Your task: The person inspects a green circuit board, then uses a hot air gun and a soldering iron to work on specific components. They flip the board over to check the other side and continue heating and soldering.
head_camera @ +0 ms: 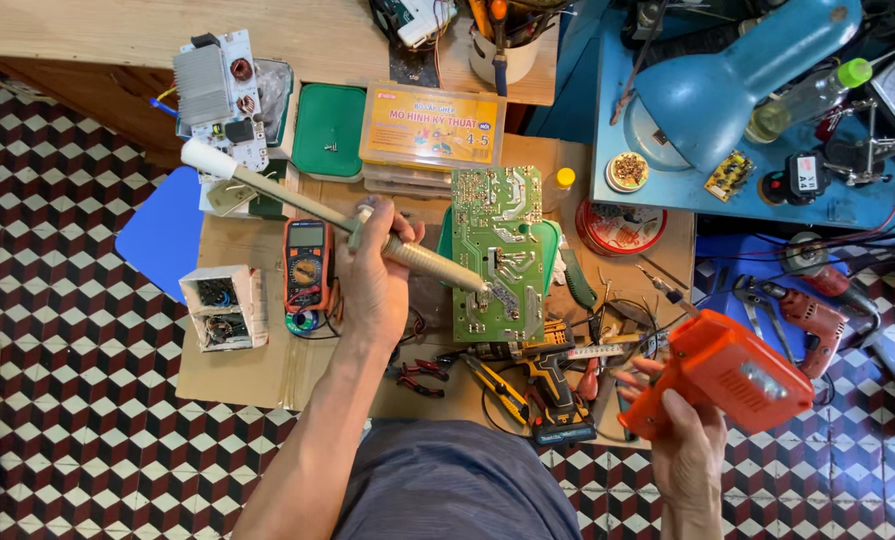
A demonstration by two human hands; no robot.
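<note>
My left hand grips a long cream-coloured desoldering pump. Its tip touches the lower part of a green circuit board that lies solder side up on the cardboard-covered work surface. My right hand holds an orange pistol-shaped soldering gun raised off to the right, its thin metal tip pointing up and left, apart from the board.
An orange multimeter and a white box of parts lie left of my left hand. Pliers, a cordless drill and cutters lie near the front edge. Behind are a green lid, stacked plastic boxes, a blue lamp, and a red tin.
</note>
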